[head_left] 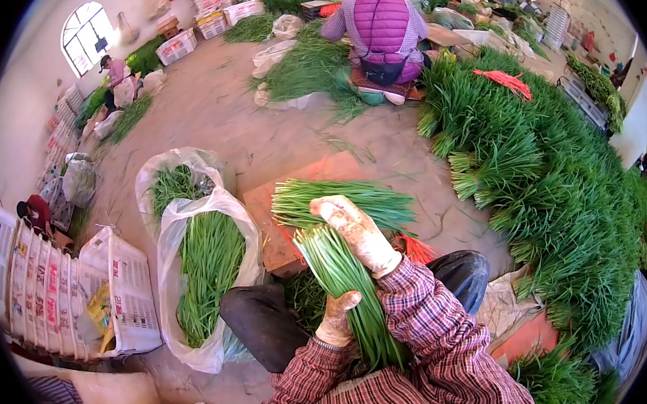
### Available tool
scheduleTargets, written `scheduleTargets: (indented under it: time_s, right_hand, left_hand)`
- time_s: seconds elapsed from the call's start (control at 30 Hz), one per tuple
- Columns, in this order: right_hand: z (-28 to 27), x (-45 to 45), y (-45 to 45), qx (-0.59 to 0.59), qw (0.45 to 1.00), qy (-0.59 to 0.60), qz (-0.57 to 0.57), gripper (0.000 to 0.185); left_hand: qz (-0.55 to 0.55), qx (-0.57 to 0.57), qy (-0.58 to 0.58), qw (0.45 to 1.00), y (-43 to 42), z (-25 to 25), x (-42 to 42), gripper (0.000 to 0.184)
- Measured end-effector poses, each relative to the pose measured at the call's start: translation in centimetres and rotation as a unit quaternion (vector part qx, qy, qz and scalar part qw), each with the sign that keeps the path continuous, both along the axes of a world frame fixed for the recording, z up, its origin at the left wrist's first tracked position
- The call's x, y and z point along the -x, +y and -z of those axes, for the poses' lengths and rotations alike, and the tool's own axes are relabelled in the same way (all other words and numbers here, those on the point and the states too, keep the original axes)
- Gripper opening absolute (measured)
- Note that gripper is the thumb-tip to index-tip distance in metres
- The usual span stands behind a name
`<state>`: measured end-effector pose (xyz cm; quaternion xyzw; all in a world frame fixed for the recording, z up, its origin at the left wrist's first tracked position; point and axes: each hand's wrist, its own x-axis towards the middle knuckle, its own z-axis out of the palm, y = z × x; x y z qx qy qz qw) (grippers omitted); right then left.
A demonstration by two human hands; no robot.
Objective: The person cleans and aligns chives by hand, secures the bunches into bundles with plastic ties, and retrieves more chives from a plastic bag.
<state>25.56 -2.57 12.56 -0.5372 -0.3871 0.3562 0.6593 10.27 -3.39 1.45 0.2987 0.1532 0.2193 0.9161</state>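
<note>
A thick bunch of garlic chives (335, 265), pale stem ends toward the far left, slants across my lap. My left hand (337, 321), in a stained glove, is wrapped round its lower part with the thumb across the leaves. Higher up, my right hand (357, 233), also gloved, is closed against the bunch's right side near the stem ends; its fingertips are partly hidden. Just beyond my hands, a second pile of chives (293, 202) lies across a brown board (263, 199). Red strips (417, 249) show beside my right wrist.
On the left stand a clear plastic bag (251, 244) of chives and stacked white crates (123, 291). A long heap of bundled chives (555, 186) lines the right, with red ties (506, 82) on it. A person in a purple vest (386, 29) sits ahead; others work farther off.
</note>
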Motion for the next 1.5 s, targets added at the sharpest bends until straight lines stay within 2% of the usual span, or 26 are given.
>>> scheduleTargets:
  time_s: [0.03, 0.13, 0.17, 0.2, 0.3, 0.4, 0.47, 0.5, 0.53, 0.6, 0.7, 0.73, 0.77, 0.8, 0.87, 0.9, 1.03, 1.1, 1.13, 1.23, 1.27, 1.33, 1.4, 1.43, 1.47, 1.5]
  right_hand:
    - [0.5, 0.1, -0.4, 0.003, 1.000, 0.017, 0.009, 0.040]
    - [2.1, 0.4, -1.0, -0.004, 0.998, 0.018, 0.055, 0.044]
    - [2.8, 0.5, -1.4, 0.004, 0.998, 0.051, 0.038, 0.048]
    - [3.9, -0.1, -1.9, 0.028, 0.996, -0.058, 0.053, 0.052]
    - [4.1, -0.3, -3.4, 0.016, 0.996, -0.055, 0.067, 0.057]
    - [4.3, -0.4, -6.3, 0.069, 0.995, -0.052, 0.058, 0.065]
    - [5.1, 0.1, -8.9, 0.157, 0.985, 0.071, -0.025, 0.081]
    - [6.4, 0.3, -9.8, 0.154, 0.987, 0.041, -0.032, 0.090]
    - [7.4, 0.9, -10.5, 0.151, 0.988, 0.012, -0.039, 0.099]
    - [8.2, 2.5, -11.8, 0.126, 0.990, 0.058, -0.036, 0.108]
    - [8.2, 3.4, -12.0, 0.125, 0.990, 0.057, 0.008, 0.100]
    - [9.0, 3.2, -12.0, 0.131, 0.989, 0.062, 0.038, 0.088]
    - [9.5, 3.0, -12.1, 0.137, 0.986, 0.066, 0.065, 0.077]
    - [9.4, 2.8, -12.1, 0.136, 0.986, 0.065, 0.066, 0.077]
    - [9.0, 2.6, -12.2, 0.076, 0.965, 0.247, 0.052, 0.057]
    - [8.5, 2.5, -12.2, 0.094, 0.952, 0.285, 0.052, 0.051]
    - [9.4, 2.3, -12.4, 0.089, 0.952, 0.291, 0.042, 0.053]
    - [9.3, 2.4, -12.5, 0.089, 0.956, 0.279, 0.020, 0.067]
    - [9.4, 2.6, -12.6, 0.089, 0.956, 0.279, 0.021, 0.067]
    - [9.1, 3.0, -12.5, 0.128, 0.989, 0.066, 0.021, 0.108]
    - [8.7, 3.2, -12.5, 0.141, 0.990, 0.006, 0.024, 0.110]
    - [8.2, 3.4, -12.5, 0.192, 0.978, -0.061, 0.046, 0.097]
    - [9.3, 3.0, -12.4, 0.174, 0.976, -0.096, 0.085, 0.077]
    - [9.8, 3.0, -12.3, 0.163, 0.982, -0.018, 0.089, 0.062]
    - [10.2, 3.0, -12.4, 0.163, 0.983, -0.018, 0.087, 0.062]
    - [10.3, 2.9, -12.6, 0.135, 0.983, 0.092, 0.080, 0.059]
  left_hand:
    - [0.007, 0.025, -0.006, 1.000, -0.2, 0.1, 0.1, 0.063]
    - [0.008, 0.085, -0.027, 0.996, -0.4, 0.4, 0.4, 0.064]
    - [0.021, 0.102, -0.027, 0.994, -0.4, 1.2, 0.9, 0.070]
    - [0.017, 0.102, -0.028, 0.994, -0.2, 1.1, 0.9, 0.070]
    - [0.047, 0.145, -0.074, 0.986, 0.1, -0.7, 0.9, 0.068]
    - [0.047, 0.139, -0.070, 0.987, 0.1, -0.1, 0.8, 0.076]
    - [0.039, 0.112, -0.048, 0.992, 0.6, -1.1, 0.7, 0.073]
    - [0.033, 0.085, -0.025, 0.996, 0.8, -1.8, 0.6, 0.071]
    - [0.003, 0.038, 0.046, 0.998, 0.8, -2.3, 0.5, 0.067]
    - [-0.017, 0.013, 0.063, 0.998, 1.0, -1.2, 0.0, 0.065]
    - [-0.033, -0.020, 0.049, 0.998, 0.1, -0.7, -0.2, 0.067]
    - [-0.029, -0.021, 0.049, 0.998, 0.1, -1.5, -0.2, 0.067]
    - [-0.005, 0.064, 0.006, 0.998, 0.3, -2.3, 0.0, 0.066]
    - [0.017, 0.150, -0.037, 0.988, 0.4, -3.0, 0.2, 0.066]
    - [0.005, 0.127, -0.020, 0.992, 0.6, -2.7, 0.3, 0.067]
    - [0.007, 0.114, -0.010, 0.993, 0.7, -2.2, 0.2, 0.065]
    - [-0.007, 0.059, 0.020, 0.998, 0.5, -1.6, 0.2, 0.057]
    - [-0.023, 0.028, 0.068, 0.997, 0.3, -1.5, 0.1, 0.054]
    - [-0.038, 0.016, 0.071, 0.997, 0.1, -1.5, -0.3, 0.055]
    - [-0.054, -0.013, 0.081, 0.995, -0.5, -1.6, -0.6, 0.062]
    - [-0.058, -0.024, 0.072, 0.995, -0.6, -1.7, -0.6, 0.064]
    - [-0.053, -0.017, 0.048, 0.997, -0.6, -2.6, -0.4, 0.065]
    - [-0.033, 0.113, -0.002, 0.993, -0.1, -3.2, 0.1, 0.062]
    - [-0.031, 0.135, -0.025, 0.990, 0.1, -3.6, 0.1, 0.059]
    - [-0.034, 0.135, -0.026, 0.990, 0.2, -3.5, 0.2, 0.059]
    - [-0.026, 0.144, -0.033, 0.989, 0.4, -3.1, 0.2, 0.059]
